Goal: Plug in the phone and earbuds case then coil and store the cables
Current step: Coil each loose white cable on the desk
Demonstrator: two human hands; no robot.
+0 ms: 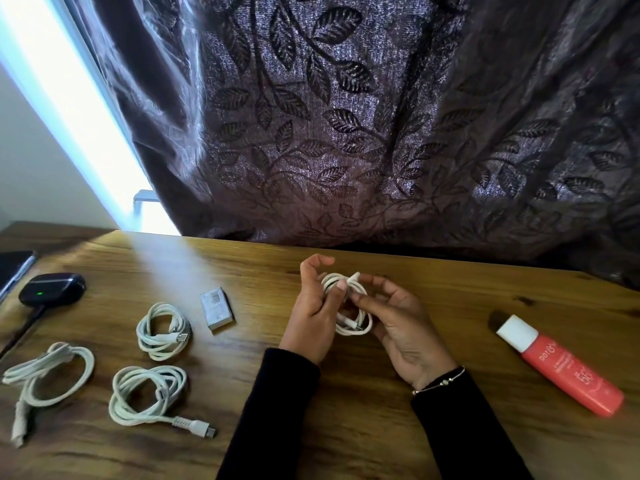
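Both hands hold a small coiled white cable (360, 329) above the wooden table (450, 306). My left hand (311, 317) grips the coil from the left, thumb across its loops. My right hand (398, 323) pinches the cable's end near the top of the coil. Three more coiled white cables lie at the left: one (162, 332) beside a small box, one (145, 393) nearer me with its plug pointing right, one (45, 375) by the left edge. A black earbuds case (52, 288) with a green light sits far left, a dark cable (24, 332) running from it. The phone (14, 268) is at the left edge.
A small grey box (216, 308) lies between the cables and my left hand. A red tube with a white cap (557, 365) lies at the right. A dark leaf-patterned curtain (346, 116) hangs behind the table's far edge.
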